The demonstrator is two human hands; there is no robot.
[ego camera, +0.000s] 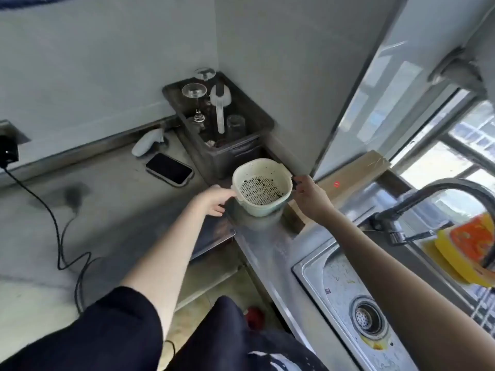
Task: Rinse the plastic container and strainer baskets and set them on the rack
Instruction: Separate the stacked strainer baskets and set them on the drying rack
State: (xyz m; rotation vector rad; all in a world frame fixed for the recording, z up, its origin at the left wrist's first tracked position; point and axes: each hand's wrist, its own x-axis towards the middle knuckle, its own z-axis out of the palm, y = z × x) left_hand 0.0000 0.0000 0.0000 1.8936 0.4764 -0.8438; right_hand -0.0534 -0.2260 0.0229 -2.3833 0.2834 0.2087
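Observation:
A pale green strainer basket (261,187) with a perforated, dark-speckled bottom sits nested in a clear plastic container (261,222) on the steel counter, left of the sink (356,295). My left hand (214,200) grips the basket's left rim. On the opposite side, my right hand (308,194) holds its dark right handle. Behind the basket stands a dark rack bin (241,156) with wine glasses, a tumbler and a white utensil in it.
A phone (169,168) and a white object lie on the counter left of the bin. A black cable (61,236) trails over the left counter. The faucet (439,194) arches over the sink, with a yellow-orange packet (466,247) beside it. A wooden board (348,180) leans behind my right hand.

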